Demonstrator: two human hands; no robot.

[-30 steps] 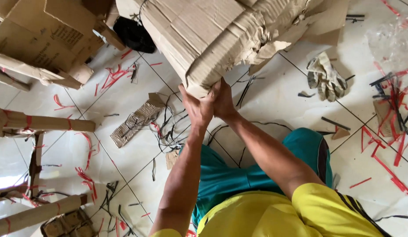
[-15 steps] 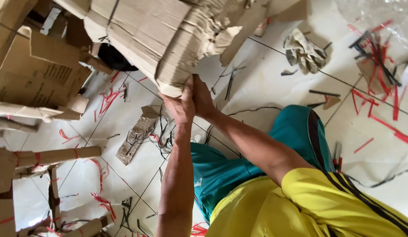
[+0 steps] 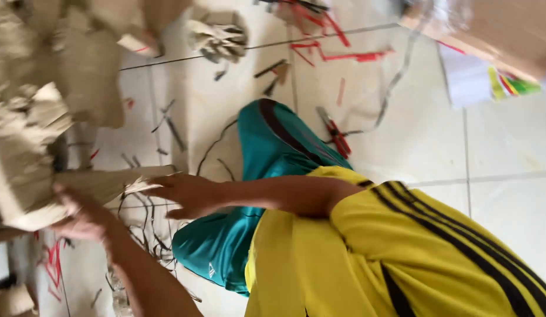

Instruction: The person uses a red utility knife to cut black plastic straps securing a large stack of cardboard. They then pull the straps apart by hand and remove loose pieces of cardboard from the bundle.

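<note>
A thick bundle of flattened brown cardboard (image 3: 32, 147) fills the left side of the blurred head view. My left hand (image 3: 85, 216) is pressed against its lower edge, fingers curled on it. My right hand (image 3: 189, 194) reaches in from the yellow sleeve and rests on a flat cardboard flap (image 3: 111, 181) that sticks out of the bundle, fingers spread along its edge. My knee in teal shorts (image 3: 273, 147) lies just beside both hands.
The floor is white tile (image 3: 413, 141). A pair of grey work gloves (image 3: 217, 35) lies at the top, red plastic strips (image 3: 337, 54) beyond them. Black straps (image 3: 146, 235) tangle under my hands. White paper and a coloured wrapper (image 3: 490, 82) lie at the upper right.
The view has swung right and the cardboard bundle now sits at the far left. My hands have come apart: the left stays at the bundle, the right has slid onto the flap.
</note>
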